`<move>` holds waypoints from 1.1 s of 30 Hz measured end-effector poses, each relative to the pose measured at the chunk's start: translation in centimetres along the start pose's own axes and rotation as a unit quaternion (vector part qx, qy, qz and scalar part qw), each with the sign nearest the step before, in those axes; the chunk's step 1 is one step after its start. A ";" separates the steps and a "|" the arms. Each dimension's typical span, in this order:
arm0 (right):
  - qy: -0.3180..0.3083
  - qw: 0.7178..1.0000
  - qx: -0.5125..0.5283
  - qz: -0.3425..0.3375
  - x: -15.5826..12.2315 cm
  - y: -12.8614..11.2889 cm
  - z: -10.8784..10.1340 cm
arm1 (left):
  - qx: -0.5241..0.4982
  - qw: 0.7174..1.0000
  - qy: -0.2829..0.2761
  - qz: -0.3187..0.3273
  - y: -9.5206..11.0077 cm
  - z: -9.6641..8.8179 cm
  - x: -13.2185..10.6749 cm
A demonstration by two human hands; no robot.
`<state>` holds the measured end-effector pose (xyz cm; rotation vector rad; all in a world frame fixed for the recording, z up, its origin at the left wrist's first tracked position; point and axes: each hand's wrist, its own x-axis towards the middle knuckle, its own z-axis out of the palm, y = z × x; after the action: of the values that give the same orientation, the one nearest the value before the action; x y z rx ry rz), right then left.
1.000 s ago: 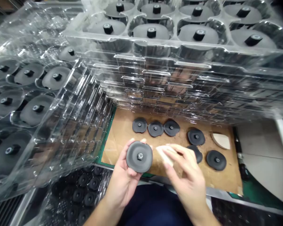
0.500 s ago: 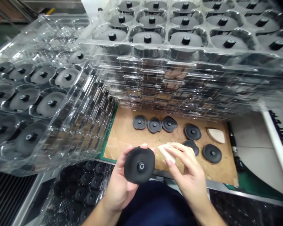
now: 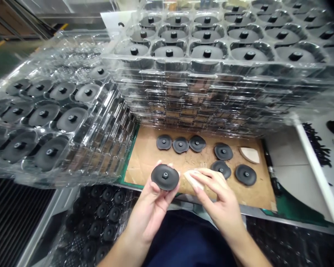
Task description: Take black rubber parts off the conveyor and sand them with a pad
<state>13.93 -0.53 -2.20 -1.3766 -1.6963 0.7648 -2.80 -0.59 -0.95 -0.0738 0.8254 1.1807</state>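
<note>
My left hand [image 3: 152, 209] grips a black round rubber disc [image 3: 165, 177] with a small hub in its middle, held tilted above the near edge of the brown board [image 3: 144, 155]. My right hand [image 3: 219, 202] pinches a small white wedge-shaped piece [image 3: 193, 180] right beside the disc. Several more black discs [image 3: 180, 145] lie flat on the board behind my hands, three in a row and three further right [image 3: 245, 174]. A second white wedge [image 3: 249, 154] rests at the board's far right.
A tall stack of clear plastic trays [image 3: 211, 85] filled with discs stands behind the board. Another tilted stack of trays [image 3: 53, 122] sits at the left. A lower tray of small black parts [image 3: 100, 218] lies under the table edge at left. White surface [image 3: 291, 170] at right.
The disc in my left hand has tipped flatter and moved slightly up and away. The camera has pulled back and risen, showing more of the trays. My right hand keeps the white piece.
</note>
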 end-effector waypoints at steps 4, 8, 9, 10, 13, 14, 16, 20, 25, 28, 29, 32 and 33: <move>0.012 0.998 -0.028 -0.052 0.4 -1.7 -0.2 | 0.051 0.998 -0.021 0.036 -0.1 0.2 -0.5; -0.016 0.993 -0.027 -0.116 0.5 -3.3 -0.1 | 0.092 0.994 -0.013 0.054 -0.3 0.3 -0.8; -0.012 0.992 -0.034 -0.122 0.4 -3.5 -0.1 | 0.098 0.993 -0.009 0.058 -0.3 0.3 -0.9; -0.005 0.991 -0.048 -0.123 0.4 -3.5 -0.2 | 0.102 0.993 -0.005 0.063 -0.2 0.4 -1.1; 0.001 0.991 -0.051 -0.127 0.1 -3.6 -0.3 | 0.110 0.992 0.006 0.067 -0.1 0.6 -1.3; -0.009 0.991 -0.039 -0.129 0.1 -3.5 -0.3 | 0.112 0.991 0.008 0.065 -0.1 0.7 -1.4; -0.007 0.991 -0.031 -0.133 0.1 -3.4 -0.3 | 0.117 0.991 0.009 0.067 0.0 0.8 -1.4; 0.016 0.991 -0.054 -0.123 0.2 -3.2 -0.3 | 0.121 0.990 0.003 0.074 0.1 1.1 -1.4; 0.013 0.991 -0.044 -0.124 0.1 -3.4 -0.3 | 0.126 0.990 -0.004 0.066 0.1 1.1 -1.2; 0.018 0.992 -0.046 -0.120 -0.1 -3.5 -0.4 | 0.127 0.990 0.002 0.063 0.1 1.0 -1.0; 0.011 0.992 -0.032 -0.125 -0.1 -3.4 -0.5 | 0.129 0.990 0.003 0.061 0.1 1.0 -1.0; 0.016 0.997 0.002 -0.079 0.4 -1.9 -0.8 | 0.135 0.989 -0.009 0.068 0.0 1.1 -1.0; 0.025 0.999 0.020 -0.027 0.5 -1.1 -0.9 | 0.137 0.987 -0.019 0.077 0.0 1.1 -1.1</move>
<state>14.13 -0.30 -0.74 -1.3074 -1.6644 0.7250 -2.37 -0.90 0.52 0.2408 0.9655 1.1982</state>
